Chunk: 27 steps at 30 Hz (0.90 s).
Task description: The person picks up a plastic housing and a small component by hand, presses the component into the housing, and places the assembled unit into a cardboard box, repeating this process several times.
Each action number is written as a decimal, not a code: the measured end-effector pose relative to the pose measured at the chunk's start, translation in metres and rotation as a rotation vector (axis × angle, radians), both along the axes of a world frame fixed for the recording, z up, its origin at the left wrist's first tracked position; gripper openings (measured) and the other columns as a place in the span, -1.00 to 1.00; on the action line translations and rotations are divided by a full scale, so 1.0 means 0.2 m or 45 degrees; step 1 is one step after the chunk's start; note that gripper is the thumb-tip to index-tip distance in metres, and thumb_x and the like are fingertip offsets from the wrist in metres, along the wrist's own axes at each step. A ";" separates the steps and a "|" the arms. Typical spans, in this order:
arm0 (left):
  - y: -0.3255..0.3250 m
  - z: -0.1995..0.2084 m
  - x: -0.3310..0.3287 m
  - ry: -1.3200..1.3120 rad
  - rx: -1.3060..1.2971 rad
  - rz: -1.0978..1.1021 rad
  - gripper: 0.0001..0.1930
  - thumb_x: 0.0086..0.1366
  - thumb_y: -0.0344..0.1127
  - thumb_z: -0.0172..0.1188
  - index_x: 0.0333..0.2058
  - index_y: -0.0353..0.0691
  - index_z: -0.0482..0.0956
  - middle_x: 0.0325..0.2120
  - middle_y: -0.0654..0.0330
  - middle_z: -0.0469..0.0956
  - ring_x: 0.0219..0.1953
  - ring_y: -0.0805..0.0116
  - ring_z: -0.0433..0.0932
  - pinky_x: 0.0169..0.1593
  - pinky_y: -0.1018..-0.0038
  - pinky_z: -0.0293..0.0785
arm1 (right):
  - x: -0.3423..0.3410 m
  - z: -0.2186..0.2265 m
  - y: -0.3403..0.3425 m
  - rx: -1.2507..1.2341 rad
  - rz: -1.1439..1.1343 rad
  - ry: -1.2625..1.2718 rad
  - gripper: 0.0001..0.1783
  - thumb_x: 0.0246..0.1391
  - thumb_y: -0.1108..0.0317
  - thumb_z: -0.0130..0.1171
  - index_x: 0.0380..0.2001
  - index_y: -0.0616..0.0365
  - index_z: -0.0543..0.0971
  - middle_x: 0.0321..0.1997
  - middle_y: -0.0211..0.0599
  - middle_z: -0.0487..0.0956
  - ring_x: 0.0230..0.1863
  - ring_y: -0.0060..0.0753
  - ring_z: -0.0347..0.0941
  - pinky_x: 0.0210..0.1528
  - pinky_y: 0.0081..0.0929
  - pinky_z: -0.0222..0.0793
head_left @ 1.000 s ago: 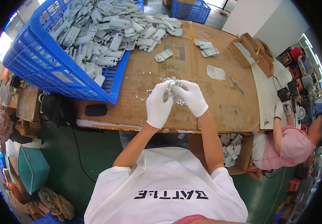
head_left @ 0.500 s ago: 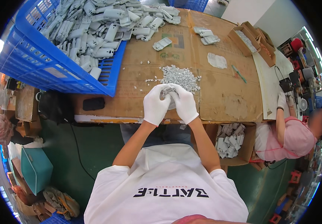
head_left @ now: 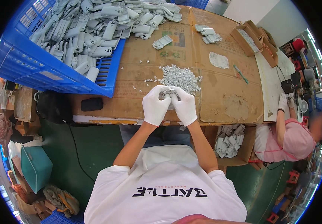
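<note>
Both my hands are in white gloves and come together at the near edge of the cardboard-covered table [head_left: 131,78]. My left hand [head_left: 155,106] and my right hand [head_left: 184,107] pinch a small white-grey plastic casing [head_left: 169,92] between thumbs and fingers. Most of the casing is hidden by the gloves, so its inside cannot be made out. Just beyond my fingertips lies a heap of small silvery metal pieces [head_left: 179,79], with a few scattered to its left. Farther off, a single white plastic casing [head_left: 162,42] rests on the cardboard.
A tilted blue crate [head_left: 110,80] at the left spills a big pile of white casings [head_left: 108,31]. Several casings [head_left: 212,38], a paper scrap [head_left: 219,60] and a green pen [head_left: 240,74] lie to the right. A box of casings [head_left: 229,143] stands below. A co-worker [head_left: 291,140] sits at the right.
My hands stay together on the casing, with only small shifts of the fingers and thumbs. The whole view has moved slightly.
</note>
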<state>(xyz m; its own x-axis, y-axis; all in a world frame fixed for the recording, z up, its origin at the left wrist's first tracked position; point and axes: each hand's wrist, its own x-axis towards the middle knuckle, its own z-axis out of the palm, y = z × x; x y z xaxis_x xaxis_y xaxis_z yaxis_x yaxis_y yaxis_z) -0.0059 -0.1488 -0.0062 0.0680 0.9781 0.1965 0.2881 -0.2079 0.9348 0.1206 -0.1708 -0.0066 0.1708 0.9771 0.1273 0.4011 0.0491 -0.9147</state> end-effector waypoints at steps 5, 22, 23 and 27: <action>0.05 0.02 0.01 -0.099 -0.113 -0.050 -0.83 0.10 -0.52 0.21 -0.29 -0.27 0.65 -0.45 0.17 0.64 -0.38 0.47 0.60 -0.24 0.52 0.50 | 0.00 -0.02 0.03 0.095 -0.088 -0.004 -0.73 0.12 0.45 0.15 -0.10 0.18 0.65 -0.39 -0.04 0.66 -0.38 -0.33 0.67 -0.32 -0.49 0.50; 0.21 0.13 0.10 -0.221 -0.060 -0.333 -0.68 0.13 -0.51 0.18 -0.10 -0.27 0.65 -0.26 0.16 0.69 -0.21 0.43 0.66 -0.10 0.50 0.56 | 0.07 0.08 0.11 0.144 -0.246 0.249 -0.71 0.19 0.48 0.10 -0.03 0.29 0.59 -0.15 -0.17 0.68 -0.13 -0.46 0.57 -0.01 -0.49 0.44; 0.19 0.12 0.11 -0.226 -0.065 -0.332 -0.68 0.13 -0.51 0.18 -0.10 -0.27 0.65 -0.26 0.16 0.69 -0.21 0.43 0.66 -0.10 0.50 0.56 | 0.09 0.07 0.12 0.148 -0.236 0.299 -0.71 0.19 0.46 0.11 -0.03 0.28 0.59 -0.14 -0.18 0.67 -0.12 -0.44 0.58 -0.01 -0.48 0.44; 0.15 0.13 0.11 -0.033 -0.029 -0.190 -0.61 0.13 -0.51 0.19 -0.01 -0.19 0.62 -0.15 0.09 0.67 -0.13 0.27 0.69 -0.04 0.43 0.58 | 0.09 0.06 0.14 0.121 -0.108 0.456 -0.71 0.17 0.49 0.09 -0.06 0.36 0.59 -0.15 -0.28 0.65 -0.11 -0.53 0.52 -0.01 -0.53 0.41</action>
